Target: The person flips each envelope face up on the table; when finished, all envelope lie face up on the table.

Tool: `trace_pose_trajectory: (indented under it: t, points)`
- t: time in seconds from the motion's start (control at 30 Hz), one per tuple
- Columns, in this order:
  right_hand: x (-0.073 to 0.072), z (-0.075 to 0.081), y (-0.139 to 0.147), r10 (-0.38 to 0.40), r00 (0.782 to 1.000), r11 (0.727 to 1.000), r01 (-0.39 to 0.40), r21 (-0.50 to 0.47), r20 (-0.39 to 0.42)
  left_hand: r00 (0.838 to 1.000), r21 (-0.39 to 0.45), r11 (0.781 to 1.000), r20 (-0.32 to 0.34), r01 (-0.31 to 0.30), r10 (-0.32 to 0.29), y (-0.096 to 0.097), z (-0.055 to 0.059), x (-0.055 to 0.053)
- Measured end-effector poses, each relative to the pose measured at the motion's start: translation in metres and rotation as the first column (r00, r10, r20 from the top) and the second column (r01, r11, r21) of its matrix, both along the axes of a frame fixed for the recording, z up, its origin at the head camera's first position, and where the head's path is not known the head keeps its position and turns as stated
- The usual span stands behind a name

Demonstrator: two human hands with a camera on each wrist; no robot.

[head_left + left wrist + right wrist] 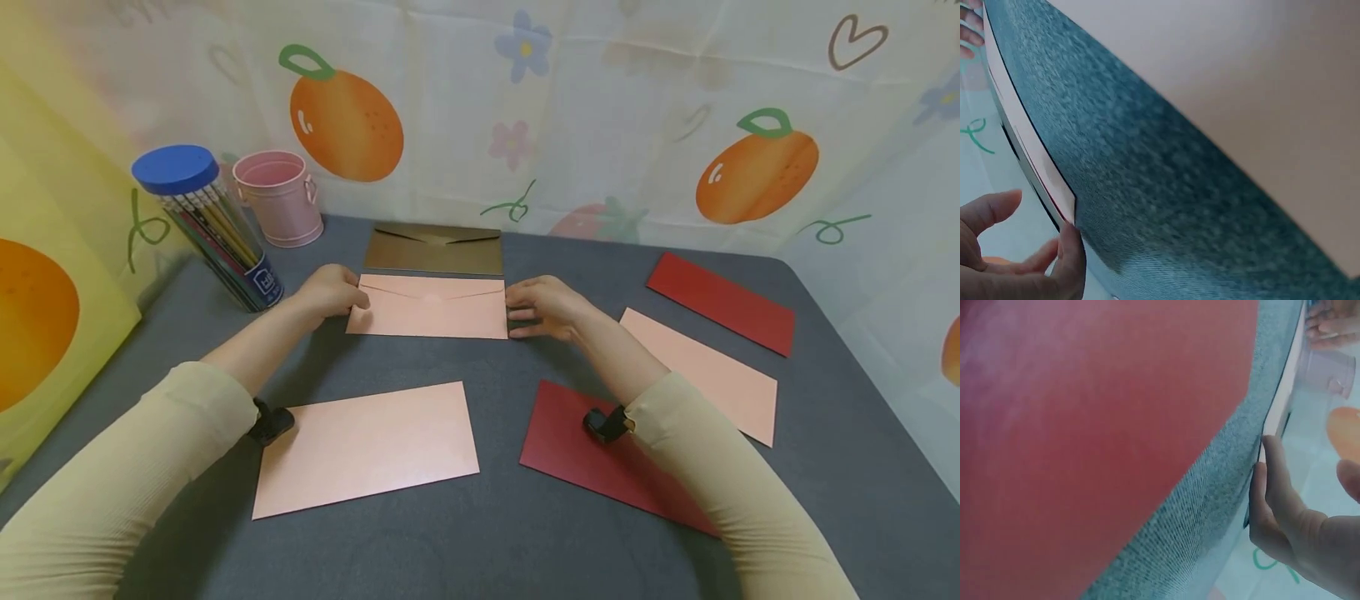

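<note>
Head view, hands [330,292] [547,307] flanking far pink envelope [431,312]

Pale pink envelope [431,310]: flap side up, flap folded down. Flat on counter [502,533], long edges running left–right, just near side of bronze envelope [433,257].

The left hand [332,292] is hiding part of the far pink envelope [431,310], the right sleeve [731,467] part of the nearer red envelope [618,467]; lettering [264,279] on the pencil jar [213,229] is appearing illegibly small.
</note>
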State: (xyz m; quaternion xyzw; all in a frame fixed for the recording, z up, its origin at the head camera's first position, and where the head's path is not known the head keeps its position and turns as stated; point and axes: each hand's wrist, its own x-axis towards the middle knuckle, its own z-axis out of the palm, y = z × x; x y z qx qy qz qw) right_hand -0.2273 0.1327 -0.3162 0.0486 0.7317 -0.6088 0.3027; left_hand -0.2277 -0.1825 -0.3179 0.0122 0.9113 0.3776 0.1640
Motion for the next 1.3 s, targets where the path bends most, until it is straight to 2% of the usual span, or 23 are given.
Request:
trace_pose_trajectory:
  t: [0.13,0.2,0.3,0.43,0.53,0.63,0.77,1.07,1.2,1.3]
  points:
    - [0.003,0.005,0.004,0.002,1.000,1.000,-0.001,0.021,-0.031,1.000,-0.071,0.997,-0.023,-0.019,0.017,0.009,0.005,0.003]
    - [0.004,0.007,0.006,0.004,0.999,1.000,-0.003,0.017,-0.045,1.000,-0.062,0.998,-0.028,-0.009,0.007,0.015,0.008,0.004]
    - [0.005,0.010,0.008,0.014,0.998,1.000,-0.013,0.012,-0.060,0.998,-0.032,0.999,-0.041,0.042,-0.043,0.025,0.011,0.006]
    - [0.007,0.010,0.010,0.050,0.996,0.999,-0.049,0.018,-0.076,0.986,0.003,0.988,-0.047,0.158,-0.157,0.039,0.009,0.011]
    - [0.010,0.011,0.012,0.095,0.991,0.995,-0.093,0.027,-0.090,0.963,0.016,0.964,-0.044,0.267,-0.266,0.049,0.005,0.015]
    - [0.014,0.011,0.013,0.144,0.985,0.989,-0.141,0.036,-0.097,0.930,0.042,0.929,-0.020,0.367,-0.366,0.056,0.004,0.022]
    - [0.021,0.010,0.015,0.192,0.977,0.981,-0.188,0.050,-0.094,0.892,0.039,0.891,0.010,0.451,-0.452,0.066,0.003,0.031]
    - [0.034,0.008,0.014,0.276,0.957,0.960,-0.271,0.068,-0.092,0.828,-0.058,0.826,0.028,0.560,-0.560,0.081,-0.001,0.047]
    - [0.041,0.004,0.012,0.333,0.940,0.941,-0.327,0.081,-0.073,0.818,-0.119,0.810,0.033,0.574,-0.574,0.083,-0.003,0.052]
    - [0.047,0.002,0.010,0.373,0.927,0.925,-0.368,0.091,-0.047,0.818,-0.161,0.805,0.026,0.571,-0.575,0.084,-0.005,0.055]
